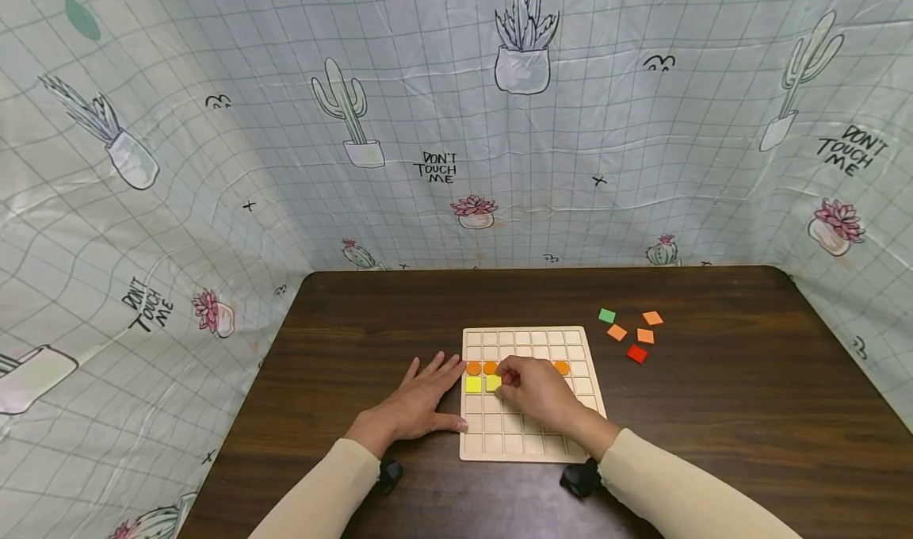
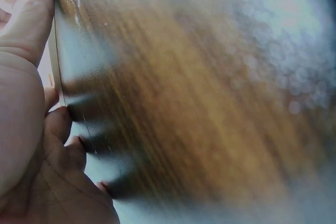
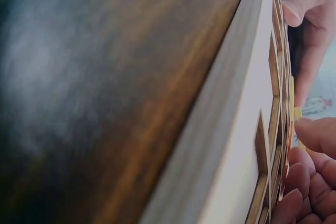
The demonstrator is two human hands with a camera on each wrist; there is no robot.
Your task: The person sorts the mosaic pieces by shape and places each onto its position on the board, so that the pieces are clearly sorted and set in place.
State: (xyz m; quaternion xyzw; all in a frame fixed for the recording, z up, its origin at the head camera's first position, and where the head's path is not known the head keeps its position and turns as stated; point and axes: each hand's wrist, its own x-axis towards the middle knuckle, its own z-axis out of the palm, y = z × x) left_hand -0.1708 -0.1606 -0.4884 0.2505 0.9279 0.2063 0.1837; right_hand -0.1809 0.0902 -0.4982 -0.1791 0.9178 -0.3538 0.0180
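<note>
A pale wooden grid board (image 1: 524,449) lies on the table. My left hand (image 1: 421,403) rests with spread fingers beside the board, its thumb touching the left edge. Over the middle of the board, my right hand (image 1: 542,392) pinches a yellow square tile (image 3: 298,113) between thumb and fingers, at the second cell of a row. To its left, another yellow square tile (image 1: 474,384) sits in the first cell. In the row above are orange round pieces (image 1: 474,368), with one more orange round piece (image 1: 562,367) right of the hand. The right hand hides the cells between.
Right of the board lie loose tiles on the dark wooden table (image 1: 357,317): a green one (image 1: 607,315), a red one (image 1: 637,353) and orange ones, including this orange tile (image 1: 645,336). A patterned curtain (image 1: 399,206) surrounds the table's back and sides.
</note>
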